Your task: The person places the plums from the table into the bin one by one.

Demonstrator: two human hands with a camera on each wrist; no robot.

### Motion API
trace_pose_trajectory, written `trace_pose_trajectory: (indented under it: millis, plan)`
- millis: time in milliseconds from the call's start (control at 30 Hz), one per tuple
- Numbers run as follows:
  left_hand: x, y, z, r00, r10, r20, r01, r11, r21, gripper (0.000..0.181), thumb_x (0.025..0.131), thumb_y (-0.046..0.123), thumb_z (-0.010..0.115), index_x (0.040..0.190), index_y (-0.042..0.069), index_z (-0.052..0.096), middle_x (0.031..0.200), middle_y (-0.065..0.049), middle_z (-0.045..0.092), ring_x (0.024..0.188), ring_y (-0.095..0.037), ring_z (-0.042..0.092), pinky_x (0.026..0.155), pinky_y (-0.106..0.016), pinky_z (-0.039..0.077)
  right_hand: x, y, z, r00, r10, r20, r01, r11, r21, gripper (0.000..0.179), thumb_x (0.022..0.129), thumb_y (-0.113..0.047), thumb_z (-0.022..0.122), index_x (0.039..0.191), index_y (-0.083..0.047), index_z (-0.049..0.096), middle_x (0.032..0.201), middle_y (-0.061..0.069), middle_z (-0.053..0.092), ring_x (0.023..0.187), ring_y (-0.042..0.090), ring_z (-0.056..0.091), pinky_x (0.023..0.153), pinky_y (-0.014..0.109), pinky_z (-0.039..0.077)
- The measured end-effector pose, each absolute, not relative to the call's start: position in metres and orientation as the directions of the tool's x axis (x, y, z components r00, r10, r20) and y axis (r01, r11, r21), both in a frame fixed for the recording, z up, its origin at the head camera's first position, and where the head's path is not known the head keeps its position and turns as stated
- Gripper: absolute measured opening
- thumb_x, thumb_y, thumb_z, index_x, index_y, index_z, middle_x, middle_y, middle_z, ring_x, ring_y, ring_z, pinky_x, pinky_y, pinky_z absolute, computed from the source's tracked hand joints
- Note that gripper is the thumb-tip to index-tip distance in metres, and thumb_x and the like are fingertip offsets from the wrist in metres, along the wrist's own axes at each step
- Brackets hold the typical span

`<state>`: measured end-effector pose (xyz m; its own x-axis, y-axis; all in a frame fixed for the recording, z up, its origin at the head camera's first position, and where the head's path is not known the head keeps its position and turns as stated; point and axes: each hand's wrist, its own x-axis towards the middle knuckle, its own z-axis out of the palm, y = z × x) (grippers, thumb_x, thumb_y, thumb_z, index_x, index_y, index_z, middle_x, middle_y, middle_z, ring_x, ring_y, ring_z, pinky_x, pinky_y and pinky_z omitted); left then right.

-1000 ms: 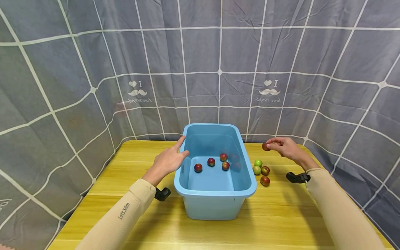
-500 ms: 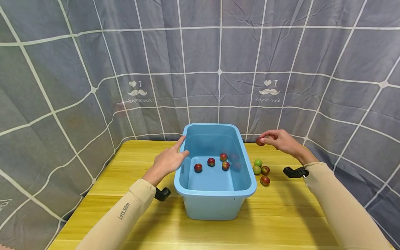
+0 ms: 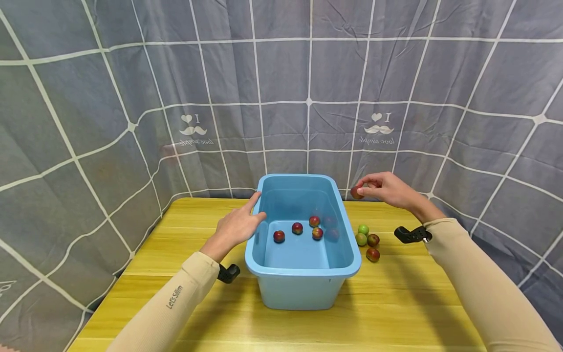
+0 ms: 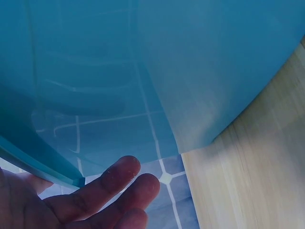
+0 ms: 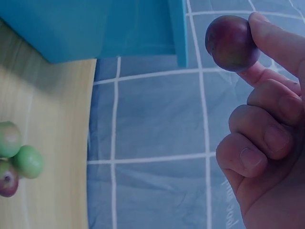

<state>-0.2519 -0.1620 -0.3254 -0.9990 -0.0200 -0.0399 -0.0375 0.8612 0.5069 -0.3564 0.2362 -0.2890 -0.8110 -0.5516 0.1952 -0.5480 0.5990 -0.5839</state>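
Outstretched, the left hand (image 3: 239,225) rested at the left rim of the rectangular, light blue plastic tub (image 3: 303,272), its fingers extended rather than clamped. Light contact there seemed enough to steady the tub without tipping it. On the tub's floor lay four glossy, round dark red fruits (image 3: 297,228), two close together on the right. Just right of the tub, on the yellowish wood-grain counter (image 3: 396,303), sat two small round green fruits (image 3: 361,239) and two round reddish fruits (image 3: 373,254). By the tub's far right corner, outside its rim, the right hand (image 3: 389,189) pinched a smooth, round purplish-red fruit (image 3: 357,192). Gentle pressure looked wisest, since squeezing might have bruised or popped it loose; knuckles higher than the tub's rim would have avoided a knock.
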Motion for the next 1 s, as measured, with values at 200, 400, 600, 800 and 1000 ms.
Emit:
trace_pose_trajectory:
  millis: [200,400,600,800,1000]
  plan:
    - [-0.251,-0.162,-0.326,-0.999,-0.023,-0.041,-0.04,0.867,0.496,0.072,0.096,0.052,0.039,0.162,0.041,0.012,0.075,-0.009,0.056,0.061,-0.024,0.053,0.054,-0.037,0.039,-0.355,0.223,-0.275,-0.787,-0.597,0.156,-0.555,0.575,-0.602,0.026,0.1,-0.031,0.062,0.112,-0.011,0.073,0.1,0.003,0.076,0.091,0.016,0.069,0.074,0.03,0.049]
    - [-0.252,-0.162,-0.326,-0.999,-0.018,-0.039,-0.035,0.866,0.499,0.072,0.096,0.051,0.039,0.162,0.04,0.012,0.073,-0.009,0.056,0.06,-0.024,0.053,0.053,-0.037,0.039,-0.352,0.205,-0.262,-0.767,-0.629,0.124,-0.578,0.595,-0.559,0.026,0.1,-0.034,0.062,0.112,-0.014,0.073,0.095,0.001,0.075,0.073,0.014,0.061,0.068,0.029,0.047]
    - [-0.251,-0.163,-0.326,-0.999,-0.023,-0.043,-0.042,0.865,0.499,0.072,0.096,0.051,0.041,0.162,0.041,0.012,0.073,-0.009,0.056,0.06,-0.024,0.052,0.053,-0.036,0.038,-0.352,0.183,-0.252,-0.735,-0.672,0.089,-0.6,0.583,-0.548,0.026,0.099,-0.035,0.064,0.11,-0.013,0.073,0.098,0.001,0.076,0.087,0.017,0.067,0.081,0.036,0.052]
    - [-0.25,-0.164,-0.326,-0.999,-0.024,-0.045,-0.043,0.869,0.493,0.072,0.096,0.052,0.04,0.162,0.041,0.012,0.073,-0.009,0.056,0.061,-0.024,0.053,0.053,-0.037,0.039,-0.356,0.161,-0.244,-0.711,-0.701,0.053,-0.619,0.589,-0.519,0.024,0.097,-0.036,0.066,0.107,-0.015,0.074,0.087,0.004,0.074,0.073,0.02,0.061,0.072,0.035,0.048]
    - [-0.25,-0.164,-0.326,-0.999,-0.024,-0.039,-0.04,0.872,0.487,0.072,0.096,0.053,0.04,0.162,0.041,0.012,0.074,-0.009,0.057,0.061,-0.024,0.053,0.054,-0.037,0.039,-0.358,0.145,-0.24,-0.688,-0.726,0.02,-0.64,0.593,-0.488,0.02,0.098,-0.034,0.066,0.1,-0.017,0.076,0.077,0.012,0.066,0.061,0.021,0.047,0.061,0.032,0.038]
